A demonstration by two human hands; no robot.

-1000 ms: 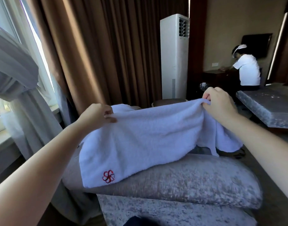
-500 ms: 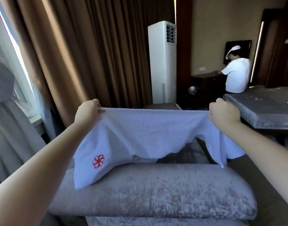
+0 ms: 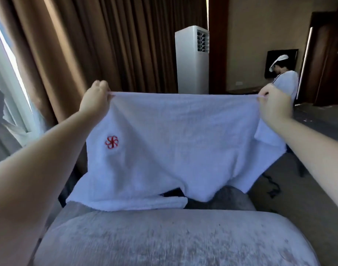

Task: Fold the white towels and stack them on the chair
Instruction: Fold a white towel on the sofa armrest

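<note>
A white towel (image 3: 179, 143) with a red embroidered logo hangs stretched between my two hands, its top edge taut and level. My left hand (image 3: 96, 98) pinches the upper left corner. My right hand (image 3: 273, 104) pinches the upper right corner. The towel's lower edge droops unevenly above the grey velvet chair (image 3: 164, 237), whose padded back fills the foreground. A second white towel (image 3: 143, 203) lies folded on the chair seat under the hanging one, mostly hidden by it.
Brown curtains (image 3: 106, 45) and a window stand to the left. A tall white air conditioner (image 3: 192, 60) rises behind the towel. Another person in a white shirt (image 3: 287, 81) stands at the back right beside a grey table (image 3: 321, 121). Dark cables lie on the carpet at right.
Both hands have raised the towel and drawn it wider apart, so it now hangs flat and higher above the chair. The view has tilted down towards the chair back.
</note>
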